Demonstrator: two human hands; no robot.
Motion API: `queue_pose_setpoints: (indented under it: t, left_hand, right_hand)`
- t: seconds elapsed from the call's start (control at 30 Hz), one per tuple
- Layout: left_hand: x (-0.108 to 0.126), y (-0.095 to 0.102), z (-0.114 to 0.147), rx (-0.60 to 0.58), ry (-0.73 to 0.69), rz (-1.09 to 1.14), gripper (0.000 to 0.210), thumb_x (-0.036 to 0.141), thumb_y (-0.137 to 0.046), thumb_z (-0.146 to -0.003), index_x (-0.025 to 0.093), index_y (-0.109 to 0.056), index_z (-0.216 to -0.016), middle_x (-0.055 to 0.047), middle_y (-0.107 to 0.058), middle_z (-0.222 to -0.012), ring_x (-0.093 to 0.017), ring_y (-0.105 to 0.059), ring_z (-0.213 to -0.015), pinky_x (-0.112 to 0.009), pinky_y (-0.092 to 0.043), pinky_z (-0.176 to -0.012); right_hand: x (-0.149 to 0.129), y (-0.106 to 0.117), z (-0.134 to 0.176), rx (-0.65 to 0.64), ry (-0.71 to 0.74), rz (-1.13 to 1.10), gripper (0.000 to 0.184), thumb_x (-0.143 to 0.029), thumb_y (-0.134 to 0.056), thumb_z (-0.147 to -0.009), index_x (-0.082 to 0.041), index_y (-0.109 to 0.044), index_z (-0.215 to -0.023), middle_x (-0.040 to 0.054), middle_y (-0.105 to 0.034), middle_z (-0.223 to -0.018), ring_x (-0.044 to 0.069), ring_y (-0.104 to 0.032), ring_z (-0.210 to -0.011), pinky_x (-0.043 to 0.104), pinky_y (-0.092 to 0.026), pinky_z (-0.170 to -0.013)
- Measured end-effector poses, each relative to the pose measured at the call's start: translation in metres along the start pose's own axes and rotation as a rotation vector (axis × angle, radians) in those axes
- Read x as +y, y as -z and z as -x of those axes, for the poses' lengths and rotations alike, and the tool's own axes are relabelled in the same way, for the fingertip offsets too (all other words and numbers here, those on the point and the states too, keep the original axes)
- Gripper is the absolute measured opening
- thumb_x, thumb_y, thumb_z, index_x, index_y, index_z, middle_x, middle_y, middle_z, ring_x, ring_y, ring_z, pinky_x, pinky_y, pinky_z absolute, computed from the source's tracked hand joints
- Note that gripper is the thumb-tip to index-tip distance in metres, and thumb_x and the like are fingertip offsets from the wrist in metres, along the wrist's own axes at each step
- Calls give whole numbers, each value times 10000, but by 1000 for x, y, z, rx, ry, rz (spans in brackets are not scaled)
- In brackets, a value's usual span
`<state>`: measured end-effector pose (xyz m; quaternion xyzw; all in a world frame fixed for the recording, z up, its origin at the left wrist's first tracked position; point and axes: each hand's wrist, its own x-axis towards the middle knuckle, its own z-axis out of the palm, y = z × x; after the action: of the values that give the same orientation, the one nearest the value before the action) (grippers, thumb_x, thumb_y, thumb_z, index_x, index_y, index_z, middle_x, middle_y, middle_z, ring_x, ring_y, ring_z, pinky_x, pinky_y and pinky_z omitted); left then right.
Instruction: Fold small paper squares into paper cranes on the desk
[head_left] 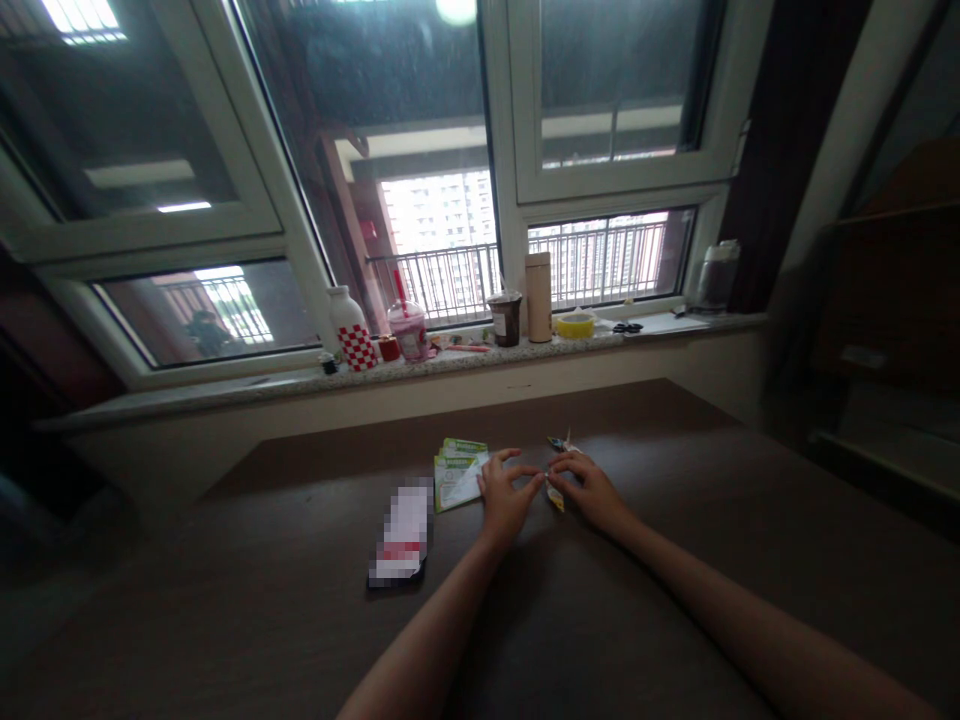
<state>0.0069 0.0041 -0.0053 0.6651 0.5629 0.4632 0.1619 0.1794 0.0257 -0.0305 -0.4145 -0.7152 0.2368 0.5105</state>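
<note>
My left hand [510, 500] and my right hand [591, 492] meet over the brown table, thumbs and index fingers pinched together at one spot. Whatever lies between the fingertips is too small to make out. Just below them shows a small yellow and white piece [555, 497], perhaps part of a wrapper. Behind my right hand lies a crumpled dark and white scrap [557, 442], partly hidden by the fingers. Green and white packets [454, 484] lie overlapping beside my left hand, whose outer fingers reach their right edge.
A blurred-out phone-like slab [401, 535] lies left on the table [300, 560]. Along the windowsill [442, 366] stand a checkered white bottle [352, 330], a pink drink cup [409, 328], a dark drink cup [505, 320], a tan box-like cylinder [538, 300] and yellow tape [575, 326].
</note>
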Motion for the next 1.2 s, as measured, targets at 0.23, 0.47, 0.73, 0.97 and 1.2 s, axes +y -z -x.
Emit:
queue_pose_setpoints:
  t: [0.23, 0.47, 0.73, 0.97, 1.2]
  left_hand:
    - [0, -2, 0, 15, 1, 19, 54, 208, -776, -761, 256, -765, -739, -44, -630, -1221, -275, -510, -1224, -541, -325, -1120]
    - [2, -3, 1, 19, -43, 9, 54, 201, -735, -798, 243, -755, -771, -61, -594, -1273, -287, -477, -1268, -557, -302, -1130]
    - [5, -5, 3, 20, -75, -9, 51, 189, -699, -813, 223, -723, -786, -77, -547, -1314, -291, -443, -1309, -566, -295, -1132]
    - [0, -11, 2, -4, -72, -3, 60, 190, -700, -815, 232, -732, -787, -74, -560, -1307, -279, -457, -1299, -548, -298, -1131]
    - [-1, -6, 1, 13, -51, 39, 40, 201, -734, -777, 238, -746, -768, -67, -577, -1277, -272, -477, -1273, -508, -314, -1130]
  right_hand:
    - [-3, -1, 2, 12, 10, 17, 247, -476, -624, -849, -244, -707, -825, 67, -677, -1010, 259, -556, -1149, 450, -332, -1106]
    - [-3, -3, 1, 8, -8, -12, 248, -481, -628, -836, -242, -688, -809, 70, -652, -1011, 258, -547, -1151, 436, -354, -1083]
    - [-7, -7, 1, 32, -47, -40, 254, -482, -623, -811, -233, -669, -789, 77, -532, -1087, 250, -521, -1149, 429, -370, -1078]
    - [-5, -4, 0, 41, -94, -45, 268, -490, -657, -758, -222, -666, -750, 73, -451, -1125, 251, -489, -1174, 419, -364, -1104]
    - [-3, -4, 1, 48, -120, -62, 312, -533, -674, -749, -225, -703, -792, 67, -448, -1111, 254, -481, -1179, 424, -339, -1127]
